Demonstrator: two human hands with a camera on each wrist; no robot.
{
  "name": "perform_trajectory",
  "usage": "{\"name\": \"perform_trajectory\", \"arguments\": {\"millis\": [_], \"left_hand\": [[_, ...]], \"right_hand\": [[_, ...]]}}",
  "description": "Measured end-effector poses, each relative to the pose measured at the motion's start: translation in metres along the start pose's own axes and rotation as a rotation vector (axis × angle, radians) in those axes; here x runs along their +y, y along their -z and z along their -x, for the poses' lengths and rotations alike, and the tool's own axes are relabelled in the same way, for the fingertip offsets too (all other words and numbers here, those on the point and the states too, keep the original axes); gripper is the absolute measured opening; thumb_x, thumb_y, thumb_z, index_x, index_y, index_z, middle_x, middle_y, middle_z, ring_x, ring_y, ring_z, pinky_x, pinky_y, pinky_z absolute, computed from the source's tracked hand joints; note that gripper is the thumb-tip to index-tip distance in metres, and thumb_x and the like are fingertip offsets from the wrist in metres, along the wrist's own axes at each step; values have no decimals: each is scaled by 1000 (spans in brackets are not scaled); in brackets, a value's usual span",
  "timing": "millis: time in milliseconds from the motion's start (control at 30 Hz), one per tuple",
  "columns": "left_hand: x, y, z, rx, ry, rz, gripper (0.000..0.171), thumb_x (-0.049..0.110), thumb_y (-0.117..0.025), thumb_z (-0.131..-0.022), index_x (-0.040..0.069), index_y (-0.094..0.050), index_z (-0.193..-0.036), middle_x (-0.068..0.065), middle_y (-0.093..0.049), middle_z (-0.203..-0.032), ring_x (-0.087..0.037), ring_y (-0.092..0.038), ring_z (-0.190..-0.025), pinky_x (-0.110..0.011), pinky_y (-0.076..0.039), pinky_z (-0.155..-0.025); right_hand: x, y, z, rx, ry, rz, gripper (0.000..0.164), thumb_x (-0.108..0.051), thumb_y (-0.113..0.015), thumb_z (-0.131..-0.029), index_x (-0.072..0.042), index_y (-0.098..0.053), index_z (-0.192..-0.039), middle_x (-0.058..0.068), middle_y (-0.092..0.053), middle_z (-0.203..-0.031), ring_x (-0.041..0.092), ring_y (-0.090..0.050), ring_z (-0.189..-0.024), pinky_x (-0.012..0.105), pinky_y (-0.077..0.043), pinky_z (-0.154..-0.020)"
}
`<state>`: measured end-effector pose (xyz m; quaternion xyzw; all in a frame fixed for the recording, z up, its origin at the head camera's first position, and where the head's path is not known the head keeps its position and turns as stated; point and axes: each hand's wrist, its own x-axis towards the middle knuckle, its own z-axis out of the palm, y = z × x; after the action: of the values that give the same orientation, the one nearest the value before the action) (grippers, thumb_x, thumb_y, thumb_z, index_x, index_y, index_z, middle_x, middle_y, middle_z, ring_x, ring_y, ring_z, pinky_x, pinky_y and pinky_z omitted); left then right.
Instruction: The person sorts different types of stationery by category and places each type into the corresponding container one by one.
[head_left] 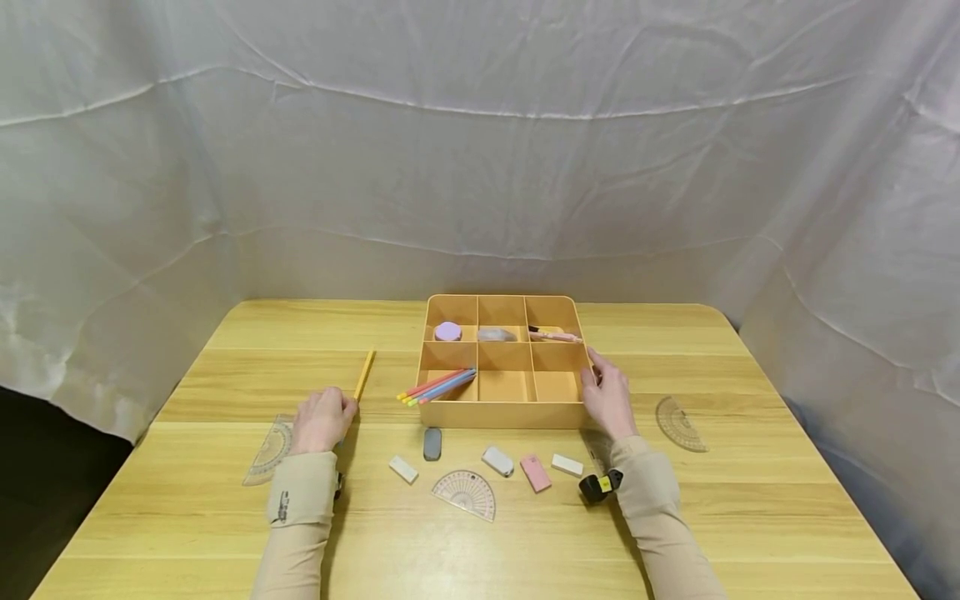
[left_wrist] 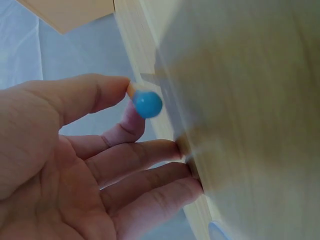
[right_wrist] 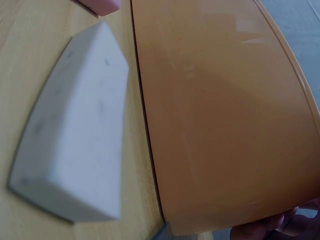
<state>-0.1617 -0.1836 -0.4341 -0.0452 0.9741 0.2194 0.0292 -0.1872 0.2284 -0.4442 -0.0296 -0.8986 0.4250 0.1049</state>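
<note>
In the head view, my left hand (head_left: 321, 421) pinches a slim yellow pen (head_left: 364, 375) between thumb and index finger. The pen's rounded blue end (left_wrist: 149, 104) faces the left wrist camera, and the other fingers of that hand reach to the tabletop. My right hand (head_left: 609, 400) grips the right wall of an orange divided organizer box (head_left: 510, 415); its fingertips show at the box's far corner in the right wrist view. Coloured pens (head_left: 442, 385) lean out of the front left compartment. Behind them are a lilac round item (head_left: 447, 332), a greyish translucent item (head_left: 497, 334) and pens (head_left: 555, 336).
In front of the box lie a dark grey eraser (head_left: 432, 444), a small white eraser (head_left: 403, 469), a white-grey one (head_left: 497, 461), a pink one (head_left: 536, 472) and another white one (head_left: 567, 464). Clear protractors (head_left: 465, 493) lie at the centre, left (head_left: 272, 450) and right (head_left: 679, 425).
</note>
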Motion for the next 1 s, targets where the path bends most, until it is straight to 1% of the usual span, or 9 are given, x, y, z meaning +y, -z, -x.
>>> {"name": "perform_trajectory", "arguments": {"millis": [133, 267, 367, 500, 600, 667, 767, 933, 1000], "left_hand": [[0, 1, -1, -17, 12, 12, 42, 17, -50, -100, 13, -47, -58, -6, -46, -60, -24, -48, -61, -31, -35, -53], [0, 1, -1, -31, 25, 38, 41, 16, -48, -103, 10, -50, -62, -7, -46, -62, -23, -47, -59, -30, -37, -52], [0, 1, -3, -30, 22, 47, 37, 16, -48, -103, 6, -57, -69, -9, -49, -64, -24, -49, -60, -30, -38, -51], [-1, 2, -3, -48, 36, 80, 29, 13, -46, -105, -6, -65, -94, -17, -54, -73, -26, -51, -62, -32, -42, -51], [-2, 3, -3, -57, 65, 114, 29, 9, -47, -104, -13, -59, -116, -27, -60, -89, -32, -57, -70, -37, -49, -58], [-3, 4, -3, -48, 80, 129, 31, 8, -48, -103, -14, -55, -123, -32, -62, -98, -36, -60, -77, -43, -52, -64], [-4, 5, -3, -26, 86, 140, 30, 8, -47, -103, -14, -55, -122, -33, -62, -99, -40, -61, -80, -47, -52, -67], [-4, 5, -2, 3, 109, 177, 26, 8, -45, -104, -14, -53, -116, -29, -61, -88, -35, -57, -72, -39, -47, -58], [-4, 5, -2, 38, 119, 189, 27, 9, -43, -105, -15, -52, -114, -30, -61, -86, -34, -55, -70, -38, -46, -57]], "right_hand": [[0, 0, 0, -7, -4, -2, 47, -4, -45, -101, 6, -46, -147, 3, -44, -71, 13, -41, -60, 24, -34, -53], [0, 1, 0, -8, -4, -5, 47, -4, -44, -101, 6, -46, -147, 2, -44, -70, 11, -41, -59, 24, -35, -53], [-1, 1, 0, -4, 0, -6, 47, -3, -45, -101, 6, -46, -147, 3, -45, -70, 11, -41, -58, 24, -35, -52], [-2, 1, 1, 2, 7, -4, 47, -4, -46, -101, 6, -46, -146, 5, -46, -70, 12, -41, -59, 24, -35, -52], [-2, 1, 1, 0, 6, 1, 47, -5, -45, -101, 6, -46, -146, 6, -47, -70, 13, -42, -59, 24, -35, -52], [-2, 1, 1, -3, 4, 6, 47, -5, -45, -101, 6, -46, -147, 6, -48, -71, 13, -42, -60, 24, -35, -53], [-2, 1, 1, -7, 4, 11, 47, -4, -45, -101, 6, -46, -147, 6, -47, -71, 13, -43, -61, 24, -35, -54], [-2, 2, 1, -9, 1, 8, 47, -4, -44, -101, 6, -45, -147, 5, -46, -70, 13, -42, -61, 24, -35, -53], [-3, 2, 1, -7, -2, 7, 47, -4, -45, -101, 6, -45, -147, 5, -46, -71, 13, -42, -60, 24, -35, -53]]}}
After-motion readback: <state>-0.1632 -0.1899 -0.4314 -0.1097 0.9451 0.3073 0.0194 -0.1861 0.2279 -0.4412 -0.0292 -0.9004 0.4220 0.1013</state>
